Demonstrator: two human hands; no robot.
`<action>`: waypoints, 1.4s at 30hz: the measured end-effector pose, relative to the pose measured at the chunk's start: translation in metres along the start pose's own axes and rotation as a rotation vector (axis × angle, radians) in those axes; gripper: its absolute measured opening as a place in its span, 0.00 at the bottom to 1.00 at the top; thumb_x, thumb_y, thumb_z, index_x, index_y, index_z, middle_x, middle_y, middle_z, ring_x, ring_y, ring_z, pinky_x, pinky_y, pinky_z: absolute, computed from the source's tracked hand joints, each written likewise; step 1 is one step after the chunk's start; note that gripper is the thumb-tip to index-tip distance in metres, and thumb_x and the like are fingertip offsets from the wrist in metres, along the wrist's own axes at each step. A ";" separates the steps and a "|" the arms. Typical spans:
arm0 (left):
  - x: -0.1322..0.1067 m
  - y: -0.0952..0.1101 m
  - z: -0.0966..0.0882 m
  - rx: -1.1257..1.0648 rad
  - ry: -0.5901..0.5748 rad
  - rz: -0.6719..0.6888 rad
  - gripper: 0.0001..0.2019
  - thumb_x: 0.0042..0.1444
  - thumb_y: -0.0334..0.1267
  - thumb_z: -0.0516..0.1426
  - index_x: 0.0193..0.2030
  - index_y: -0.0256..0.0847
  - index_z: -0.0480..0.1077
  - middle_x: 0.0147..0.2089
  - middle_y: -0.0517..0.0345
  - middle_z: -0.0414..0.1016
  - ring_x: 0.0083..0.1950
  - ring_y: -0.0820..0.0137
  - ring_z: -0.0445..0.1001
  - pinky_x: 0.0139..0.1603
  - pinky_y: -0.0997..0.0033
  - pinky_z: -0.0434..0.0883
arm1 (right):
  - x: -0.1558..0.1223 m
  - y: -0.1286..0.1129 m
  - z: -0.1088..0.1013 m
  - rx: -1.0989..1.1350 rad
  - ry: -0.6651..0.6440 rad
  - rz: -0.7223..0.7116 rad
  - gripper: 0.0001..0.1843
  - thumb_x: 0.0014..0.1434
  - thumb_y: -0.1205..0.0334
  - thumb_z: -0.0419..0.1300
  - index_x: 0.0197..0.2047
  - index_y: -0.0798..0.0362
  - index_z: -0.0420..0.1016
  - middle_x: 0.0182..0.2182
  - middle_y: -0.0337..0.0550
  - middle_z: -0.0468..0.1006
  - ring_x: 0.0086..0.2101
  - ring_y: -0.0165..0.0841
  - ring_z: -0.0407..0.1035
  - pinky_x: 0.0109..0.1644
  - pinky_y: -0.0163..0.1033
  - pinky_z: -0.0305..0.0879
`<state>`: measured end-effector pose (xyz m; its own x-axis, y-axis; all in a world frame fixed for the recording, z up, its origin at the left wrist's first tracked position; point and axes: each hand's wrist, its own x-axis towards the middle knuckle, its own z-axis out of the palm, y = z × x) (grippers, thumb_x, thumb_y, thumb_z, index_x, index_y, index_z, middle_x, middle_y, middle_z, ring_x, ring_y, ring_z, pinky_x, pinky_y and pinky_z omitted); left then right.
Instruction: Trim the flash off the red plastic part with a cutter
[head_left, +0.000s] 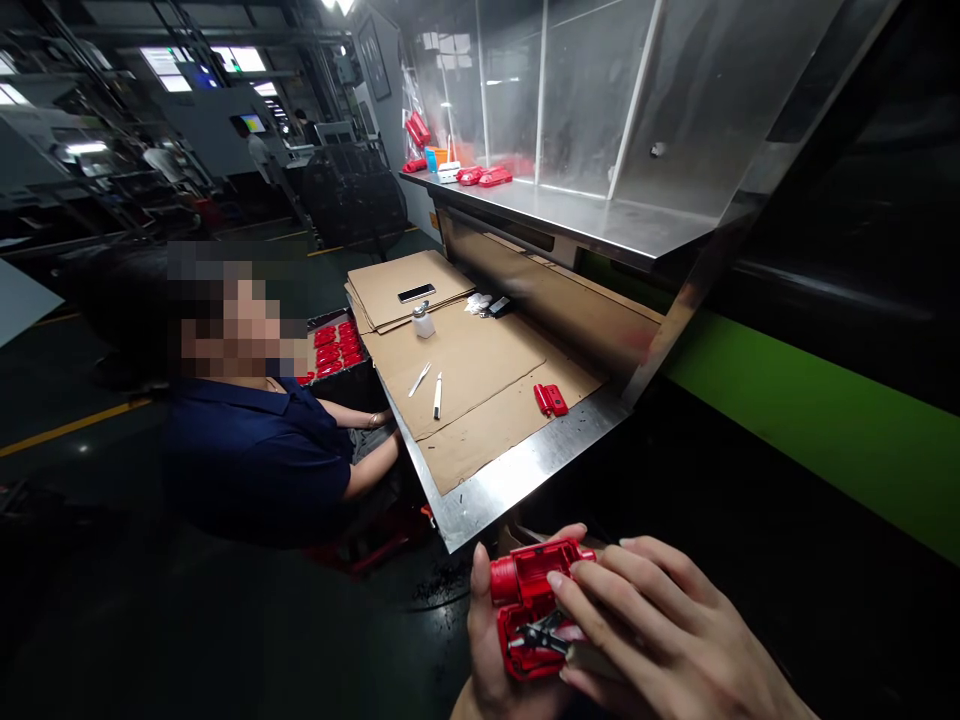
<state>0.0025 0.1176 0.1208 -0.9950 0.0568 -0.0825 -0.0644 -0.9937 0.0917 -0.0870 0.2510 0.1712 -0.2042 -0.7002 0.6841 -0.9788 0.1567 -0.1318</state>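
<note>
At the bottom of the view my left hand [491, 640] is closed round a red plastic housing [534, 600], holding it from the left side. My right hand [660, 640] grips a small dark cutting tool [546, 636] whose jaws rest on the lower part of the housing, with my fingers also lying over its top. Both hands are below the near corner of the steel table [517, 470].
Cardboard sheets [465, 370] cover the table, bearing a red part [550, 399], two white knives [429, 388], a small bottle [424, 320] and a phone [416, 293]. A seated person in a dark blue shirt [255, 460] works at the left beside a box of red parts [337, 348]. More red parts [484, 176] lie on the upper shelf.
</note>
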 end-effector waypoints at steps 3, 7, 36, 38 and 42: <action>0.001 0.000 0.000 -0.006 -0.013 0.004 0.39 0.57 0.65 0.56 0.63 0.33 0.70 0.58 0.37 0.73 0.72 0.48 0.56 0.73 0.49 0.51 | 0.000 -0.001 0.001 -0.002 -0.005 -0.002 0.17 0.70 0.52 0.56 0.51 0.52 0.80 0.43 0.38 0.84 0.46 0.32 0.74 0.59 0.42 0.62; 0.000 0.000 0.003 -0.007 -0.024 0.011 0.38 0.58 0.64 0.56 0.62 0.32 0.71 0.57 0.38 0.74 0.71 0.49 0.59 0.74 0.54 0.49 | 0.000 -0.001 0.001 -0.006 -0.008 0.003 0.17 0.69 0.52 0.57 0.51 0.53 0.80 0.43 0.38 0.84 0.45 0.33 0.74 0.59 0.42 0.61; 0.009 -0.008 -0.009 -0.086 -0.024 0.064 0.38 0.63 0.62 0.50 0.63 0.25 0.69 0.55 0.34 0.76 0.56 0.55 0.73 0.69 0.54 0.58 | -0.004 0.012 -0.010 -0.032 -0.080 -0.033 0.18 0.66 0.49 0.60 0.47 0.56 0.78 0.42 0.43 0.82 0.44 0.36 0.73 0.52 0.42 0.68; 0.009 -0.006 -0.003 -0.068 0.005 0.110 0.37 0.61 0.61 0.54 0.62 0.27 0.70 0.54 0.35 0.76 0.55 0.56 0.74 0.70 0.55 0.57 | -0.010 0.011 -0.009 0.020 -0.100 0.048 0.22 0.63 0.43 0.62 0.47 0.55 0.76 0.45 0.45 0.80 0.47 0.36 0.73 0.51 0.38 0.70; 0.010 -0.008 0.001 -0.026 0.054 0.149 0.31 0.57 0.60 0.60 0.60 0.41 0.74 0.56 0.39 0.75 0.58 0.50 0.71 0.68 0.47 0.59 | -0.025 -0.017 0.012 0.258 -0.086 0.399 0.21 0.70 0.41 0.48 0.43 0.49 0.71 0.43 0.43 0.80 0.48 0.33 0.75 0.50 0.32 0.70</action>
<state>-0.0066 0.1261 0.1205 -0.9877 -0.0964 -0.1228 0.0868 -0.9929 0.0812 -0.0658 0.2575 0.1477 -0.5544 -0.6775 0.4834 -0.7932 0.2544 -0.5532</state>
